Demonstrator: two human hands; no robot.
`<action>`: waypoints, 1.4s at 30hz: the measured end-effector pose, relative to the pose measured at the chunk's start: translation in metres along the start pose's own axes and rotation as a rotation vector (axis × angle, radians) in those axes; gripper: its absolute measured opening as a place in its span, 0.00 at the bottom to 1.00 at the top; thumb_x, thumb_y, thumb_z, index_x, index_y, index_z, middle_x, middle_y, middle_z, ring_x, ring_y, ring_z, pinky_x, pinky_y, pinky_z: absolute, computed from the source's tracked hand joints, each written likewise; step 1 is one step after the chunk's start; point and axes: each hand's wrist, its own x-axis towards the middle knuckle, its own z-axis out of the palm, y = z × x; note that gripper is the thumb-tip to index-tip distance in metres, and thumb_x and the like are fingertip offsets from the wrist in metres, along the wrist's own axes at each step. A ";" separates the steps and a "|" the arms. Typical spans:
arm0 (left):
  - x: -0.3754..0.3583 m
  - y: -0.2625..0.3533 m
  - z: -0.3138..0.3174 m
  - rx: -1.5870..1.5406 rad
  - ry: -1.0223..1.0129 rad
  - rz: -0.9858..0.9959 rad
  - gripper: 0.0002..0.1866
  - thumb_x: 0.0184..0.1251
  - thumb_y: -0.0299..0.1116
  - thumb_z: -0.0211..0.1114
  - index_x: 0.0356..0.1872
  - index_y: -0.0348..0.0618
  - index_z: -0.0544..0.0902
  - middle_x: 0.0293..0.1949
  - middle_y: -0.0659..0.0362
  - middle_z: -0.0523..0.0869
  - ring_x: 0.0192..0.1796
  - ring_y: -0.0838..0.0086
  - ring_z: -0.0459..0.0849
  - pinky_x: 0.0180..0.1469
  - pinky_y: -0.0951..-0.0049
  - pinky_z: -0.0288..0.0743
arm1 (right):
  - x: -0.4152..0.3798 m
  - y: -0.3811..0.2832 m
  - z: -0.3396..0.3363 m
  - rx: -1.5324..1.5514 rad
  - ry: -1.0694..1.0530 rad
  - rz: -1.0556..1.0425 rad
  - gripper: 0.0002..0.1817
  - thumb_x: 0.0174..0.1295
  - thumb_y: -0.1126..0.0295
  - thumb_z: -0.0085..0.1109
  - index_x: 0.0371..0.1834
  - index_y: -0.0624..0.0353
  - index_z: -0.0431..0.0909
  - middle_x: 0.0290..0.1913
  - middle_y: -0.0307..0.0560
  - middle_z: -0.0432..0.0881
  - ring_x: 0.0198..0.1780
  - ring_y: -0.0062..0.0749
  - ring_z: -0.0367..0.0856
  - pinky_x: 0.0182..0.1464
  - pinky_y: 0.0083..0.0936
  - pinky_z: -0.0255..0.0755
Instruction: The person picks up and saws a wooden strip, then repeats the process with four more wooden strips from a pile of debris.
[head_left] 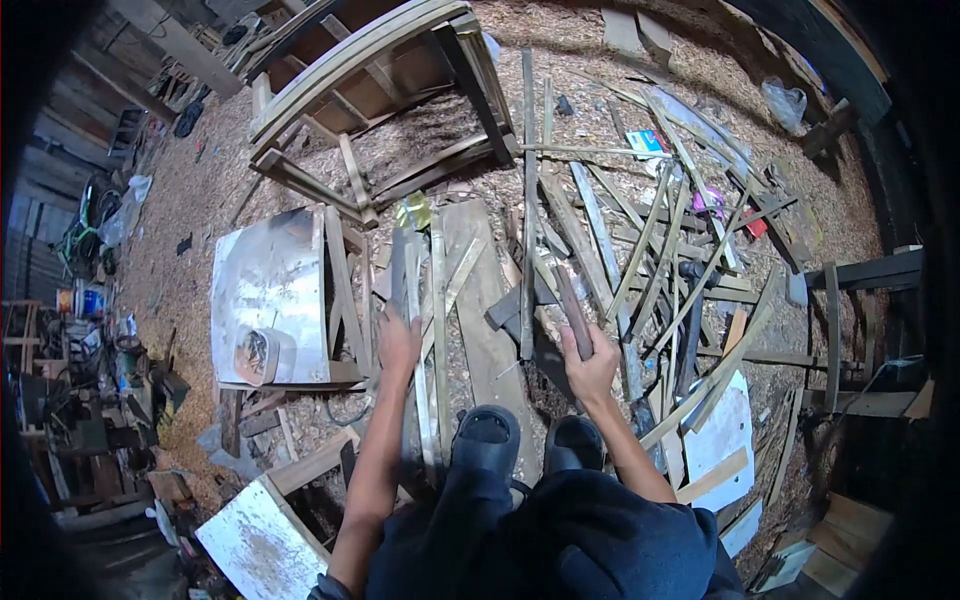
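Observation:
My right hand (592, 365) is wrapped round the dark wooden handle (572, 305) of a hammer-like tool, whose dark head (522, 308) lies to the left of the hand. My left hand (399, 342) is over narrow wooden strips (412, 275) left of centre; its fingers are partly spread, and whether they touch a strip is not clear. Between the hands, a wide weathered plank (470, 225) lies on the ground, with a thin strip (466, 268) slanting across it. A long narrow strip (528, 150) runs beside it.
A wooden frame (360, 95) stands at the upper left. Left of my left hand, a white-topped box (270, 260) holds a plastic tub (265, 357). Scattered sticks (655, 245) cover the right side. A white panel (722, 435) lies at the lower right. Wood shavings cover the floor.

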 end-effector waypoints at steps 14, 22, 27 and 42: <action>-0.002 0.004 0.002 0.088 0.127 0.074 0.26 0.57 0.39 0.68 0.54 0.37 0.75 0.52 0.44 0.74 0.57 0.48 0.71 0.60 0.54 0.65 | -0.001 0.011 -0.012 -0.045 0.074 0.039 0.15 0.61 0.61 0.62 0.26 0.63 0.75 0.14 0.50 0.69 0.14 0.39 0.69 0.21 0.34 0.62; -0.003 -0.001 0.013 0.083 0.156 0.119 0.20 0.53 0.42 0.72 0.41 0.39 0.82 0.51 0.48 0.75 0.56 0.50 0.71 0.58 0.55 0.67 | -0.003 0.004 -0.013 -0.052 0.005 0.035 0.15 0.60 0.62 0.63 0.26 0.64 0.75 0.15 0.51 0.70 0.15 0.35 0.69 0.22 0.32 0.63; 0.001 0.001 0.005 0.179 0.149 0.144 0.16 0.52 0.38 0.71 0.38 0.38 0.82 0.47 0.49 0.77 0.52 0.51 0.74 0.54 0.56 0.69 | -0.001 -0.002 -0.014 -0.041 0.004 0.032 0.14 0.60 0.63 0.63 0.28 0.64 0.77 0.15 0.50 0.71 0.15 0.32 0.70 0.22 0.31 0.63; 0.005 0.020 0.022 -0.012 0.090 0.001 0.18 0.67 0.40 0.56 0.45 0.33 0.69 0.26 0.39 0.81 0.32 0.41 0.82 0.36 0.46 0.72 | 0.012 0.004 0.002 0.031 -0.036 0.063 0.16 0.60 0.65 0.63 0.22 0.64 0.70 0.14 0.42 0.62 0.17 0.23 0.59 0.20 0.28 0.56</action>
